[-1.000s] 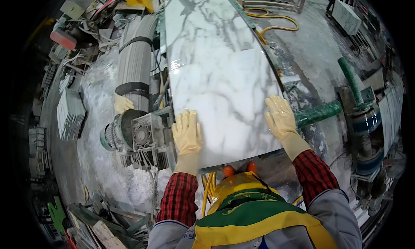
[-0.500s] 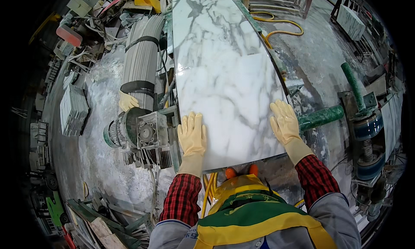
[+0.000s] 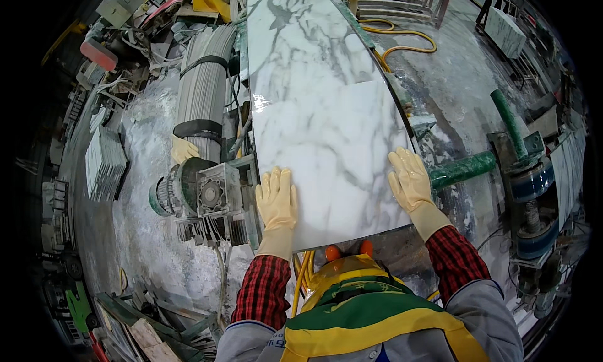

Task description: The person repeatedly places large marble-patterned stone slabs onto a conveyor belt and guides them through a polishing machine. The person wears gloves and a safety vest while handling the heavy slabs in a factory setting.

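Observation:
A long, polished white stone slab with grey veins [image 3: 333, 167] stretches away in front of me, its near end close to my apron [image 3: 358, 312]. My left hand [image 3: 276, 202], in a cream rubber glove, lies flat on the slab's near left edge with the fingers pointing away. On the near right edge rests my right hand [image 3: 411, 180] in a matching glove, fingers stretched out and slightly spread. Neither hand grips anything. The slab's underside and most of its support are hidden.
A motor with gearbox [image 3: 210, 189] stands left of the slab, with a strapped grey ribbed bundle [image 3: 204, 92] beyond it. A green bar [image 3: 463, 169] juts out at right. Stacked slabs [image 3: 105, 164] stand at far left. A yellow hose [image 3: 411, 48] lies on the floor at far right.
The whole view has shifted very slightly. Both hands stay flat at the same places on the slab, and nothing was taken hold of or let go.

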Available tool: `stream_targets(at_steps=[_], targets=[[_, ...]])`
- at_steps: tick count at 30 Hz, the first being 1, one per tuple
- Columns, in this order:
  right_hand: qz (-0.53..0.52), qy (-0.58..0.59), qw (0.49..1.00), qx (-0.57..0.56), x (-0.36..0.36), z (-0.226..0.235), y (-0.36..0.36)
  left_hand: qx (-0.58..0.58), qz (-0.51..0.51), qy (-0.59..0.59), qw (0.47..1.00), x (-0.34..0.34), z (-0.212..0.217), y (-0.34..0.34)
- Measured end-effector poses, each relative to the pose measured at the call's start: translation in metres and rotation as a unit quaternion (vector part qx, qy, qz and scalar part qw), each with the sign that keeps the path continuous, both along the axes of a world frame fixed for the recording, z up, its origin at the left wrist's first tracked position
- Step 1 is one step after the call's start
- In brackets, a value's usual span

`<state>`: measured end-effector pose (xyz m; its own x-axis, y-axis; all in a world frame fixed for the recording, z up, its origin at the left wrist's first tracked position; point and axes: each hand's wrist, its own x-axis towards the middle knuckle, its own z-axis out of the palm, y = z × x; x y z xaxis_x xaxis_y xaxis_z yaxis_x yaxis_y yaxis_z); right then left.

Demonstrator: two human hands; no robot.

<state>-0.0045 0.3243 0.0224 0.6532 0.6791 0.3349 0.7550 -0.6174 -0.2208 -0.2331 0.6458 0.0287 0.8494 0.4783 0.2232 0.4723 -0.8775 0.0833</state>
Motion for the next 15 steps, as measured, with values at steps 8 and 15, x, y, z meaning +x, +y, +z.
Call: stream_targets(at_steps=[8, 15], targets=[[0.002, 0.0, 1.0, -0.001, -0.004, 0.001, -0.004, 0.003, -0.015, -0.019, 1.0, -0.003, 0.007, -0.005], [0.0, -0.001, 1.0, 0.002, -0.008, 0.001, -0.005, 0.002, -0.013, -0.025, 1.0, -0.007, 0.003, -0.007]])
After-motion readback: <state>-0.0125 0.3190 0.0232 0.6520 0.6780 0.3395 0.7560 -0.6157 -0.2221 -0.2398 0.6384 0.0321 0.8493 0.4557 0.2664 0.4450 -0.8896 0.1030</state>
